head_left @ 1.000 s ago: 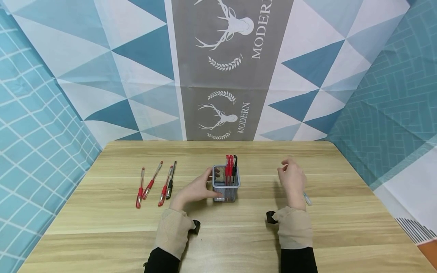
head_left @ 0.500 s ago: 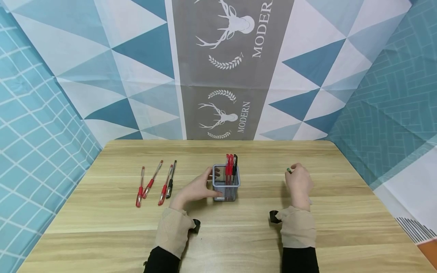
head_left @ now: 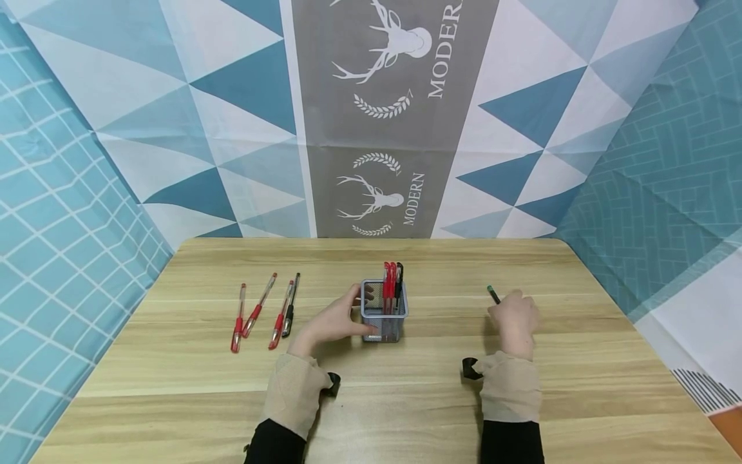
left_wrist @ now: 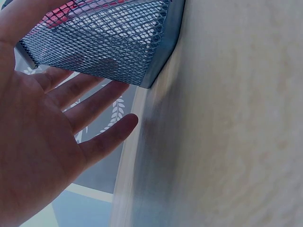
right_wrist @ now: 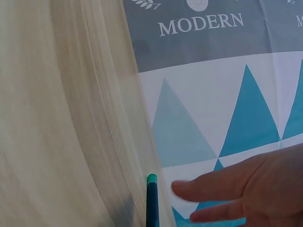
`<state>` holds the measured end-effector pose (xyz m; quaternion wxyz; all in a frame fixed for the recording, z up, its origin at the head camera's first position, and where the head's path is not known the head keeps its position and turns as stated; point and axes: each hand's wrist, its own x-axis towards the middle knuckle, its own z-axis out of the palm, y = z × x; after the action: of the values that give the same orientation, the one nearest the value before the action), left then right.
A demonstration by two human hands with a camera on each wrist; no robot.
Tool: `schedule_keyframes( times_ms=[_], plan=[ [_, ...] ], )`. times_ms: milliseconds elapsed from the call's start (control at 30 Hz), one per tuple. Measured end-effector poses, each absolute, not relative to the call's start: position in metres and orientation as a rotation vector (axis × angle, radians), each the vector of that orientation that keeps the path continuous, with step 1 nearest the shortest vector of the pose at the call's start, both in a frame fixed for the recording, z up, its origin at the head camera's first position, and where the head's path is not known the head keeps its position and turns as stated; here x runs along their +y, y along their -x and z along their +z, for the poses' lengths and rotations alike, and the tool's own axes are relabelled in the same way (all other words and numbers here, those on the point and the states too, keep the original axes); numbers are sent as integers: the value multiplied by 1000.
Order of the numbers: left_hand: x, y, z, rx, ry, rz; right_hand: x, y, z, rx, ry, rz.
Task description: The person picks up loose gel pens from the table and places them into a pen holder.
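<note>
In the head view my left hand (head_left: 336, 320) holds a grey mesh pen holder (head_left: 382, 328), thumb on the near side and fingers at the far side. The left wrist view shows the fingers of that hand (left_wrist: 42, 127) along the mesh holder (left_wrist: 104, 47). Two red pens (head_left: 390, 283) and a black pen (head_left: 399, 280) stand in it. Farther right, my right hand (head_left: 514, 319) hovers over a dark pen with a green end (head_left: 493, 294); most of the pen is hidden. In the right wrist view the fingers (right_wrist: 208, 187) are extended beside the pen (right_wrist: 152, 203), apart from it.
Left of the holder lie three red pens (head_left: 237, 325) and one black pen (head_left: 288, 316) on the wooden table (head_left: 406, 406). A patterned cloth backdrop (head_left: 371, 129) rises behind the table's far edge.
My right hand has moved to the right and slightly towards me, uncovering the pen's green end; the pen's pale lower end is now hidden. The left hand and holder have stayed put.
</note>
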<state>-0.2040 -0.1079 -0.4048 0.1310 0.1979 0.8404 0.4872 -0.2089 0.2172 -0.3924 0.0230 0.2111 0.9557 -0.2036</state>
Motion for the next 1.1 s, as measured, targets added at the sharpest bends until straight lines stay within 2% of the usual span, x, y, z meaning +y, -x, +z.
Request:
schedule_keyframes(
  times_ms=[233, 1100],
  plan=[
    [-107, 194, -385, 2419, -590, 1400, 219, 204, -391, 2794, -768, -645],
    [-107, 193, -386, 2423, -577, 1405, 231, 198, -395, 2618, -823, -517]
  ],
)
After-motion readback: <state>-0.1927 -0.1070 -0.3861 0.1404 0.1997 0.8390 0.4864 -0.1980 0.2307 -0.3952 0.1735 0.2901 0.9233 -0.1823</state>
